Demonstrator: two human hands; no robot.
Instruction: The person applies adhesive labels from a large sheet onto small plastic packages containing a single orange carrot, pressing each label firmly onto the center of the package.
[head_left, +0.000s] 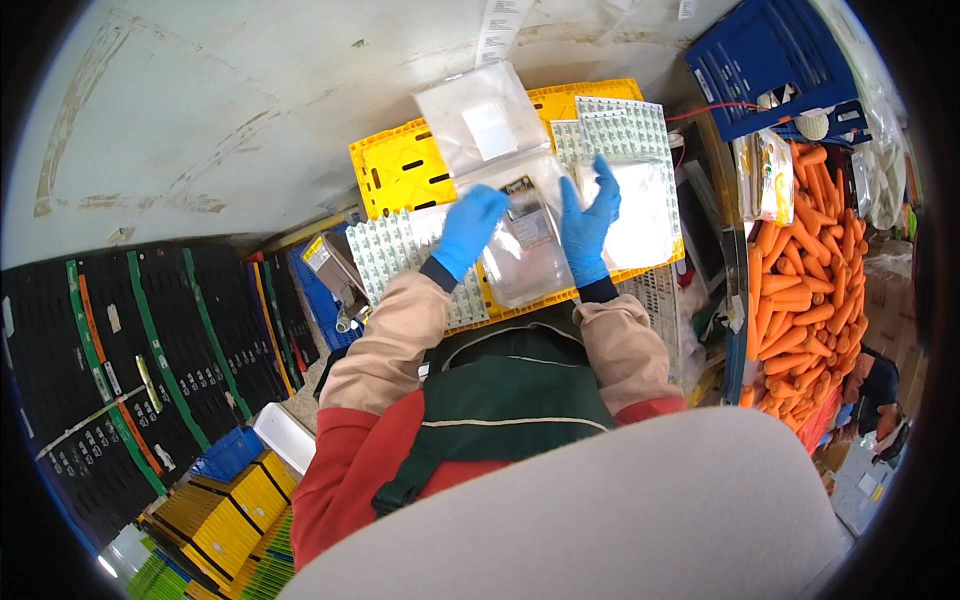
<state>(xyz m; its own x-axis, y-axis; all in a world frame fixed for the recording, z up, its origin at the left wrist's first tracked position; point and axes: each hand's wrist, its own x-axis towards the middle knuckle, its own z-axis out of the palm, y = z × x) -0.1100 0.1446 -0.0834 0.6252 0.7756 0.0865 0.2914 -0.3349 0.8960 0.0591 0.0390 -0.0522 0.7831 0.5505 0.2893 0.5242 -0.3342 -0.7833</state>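
A stack of clear plastic bags (525, 277) lies before me, and its top bag bears a dark-topped printed label (531, 217). My left hand (474, 229), in a blue glove, is over the bag's left side with curled fingertips beside the label. Whether those fingers pinch anything is hidden. To the right of the label, my gloved right hand (589, 217) has its thumb and fingers spread, holding nothing. Sheets of small green-and-white stickers (382, 244) lie left of the bags. More sticker sheets (622, 124) are at the right, partly under another stack of clear bags (637, 214).
Yellow plastic crates (405, 169) support the bags and sheets. A metal scale-like device (334, 262) stands at the left. Loose carrots (806, 300) are heaped at the right, below a blue crate (772, 60). Black crates (112, 360) are stacked at far left. Another person (877, 390) is at far right.
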